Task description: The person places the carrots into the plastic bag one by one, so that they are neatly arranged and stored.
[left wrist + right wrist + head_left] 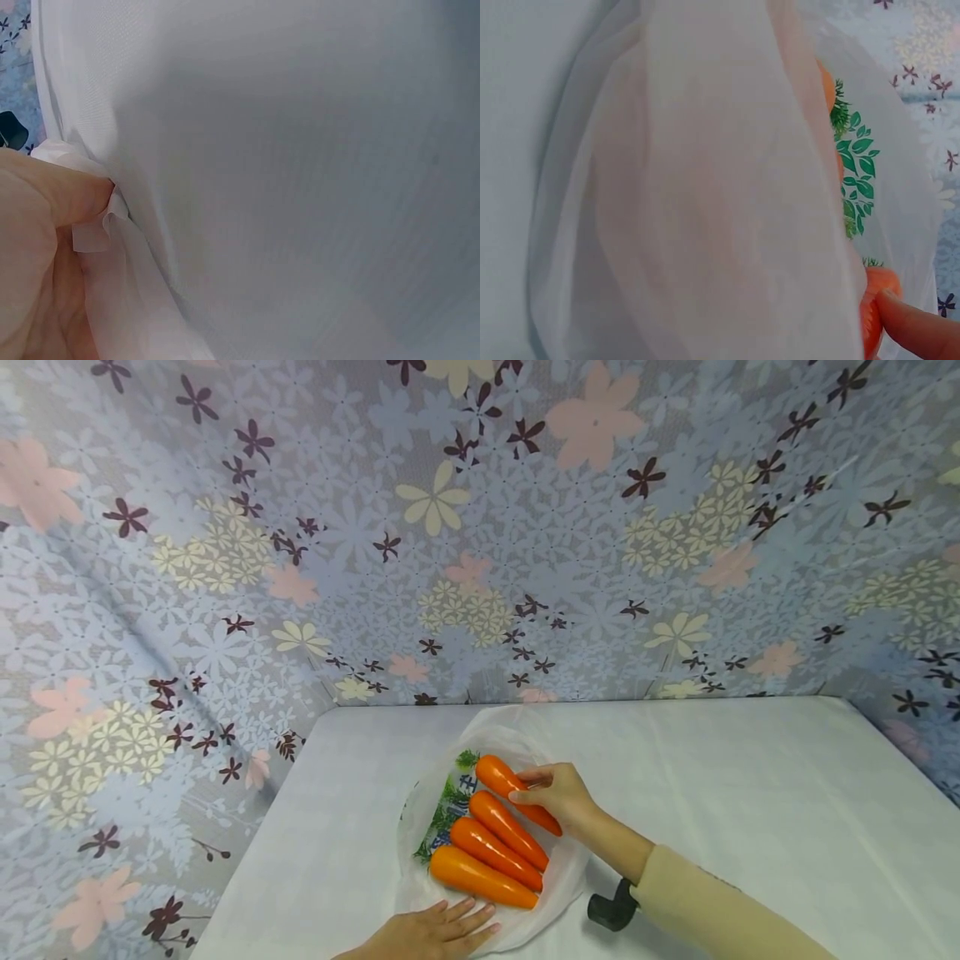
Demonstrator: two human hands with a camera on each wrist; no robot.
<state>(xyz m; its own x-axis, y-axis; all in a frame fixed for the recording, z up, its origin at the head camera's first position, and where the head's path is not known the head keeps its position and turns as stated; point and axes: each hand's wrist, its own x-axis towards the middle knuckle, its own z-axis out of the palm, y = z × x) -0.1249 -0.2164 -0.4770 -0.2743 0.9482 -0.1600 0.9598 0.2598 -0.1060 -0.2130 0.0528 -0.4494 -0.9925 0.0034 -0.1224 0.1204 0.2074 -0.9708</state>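
Note:
Several glossy orange carrots [495, 853] with feathery green tops lie side by side on a thin white plastic bag [558, 893] with green leaf print. My right hand [558, 793] pinches the farthest carrot [495, 773] between thumb and fingers. In the right wrist view, a fingertip presses that orange surface, while the bag's film hides most of the rest. My left hand [427, 933] is at the bag's near edge, below the closest carrot [483, 878]. The left wrist view shows a fold of bag [112, 225] caught between its thumb and fingers.
A white cloth-covered table [750, 810] lies under the bag. Behind it and to the sides hangs floral fabric [480, 552]. A black cylindrical piece [611, 910] sits under my right wrist, beside the beige sleeve [712, 902].

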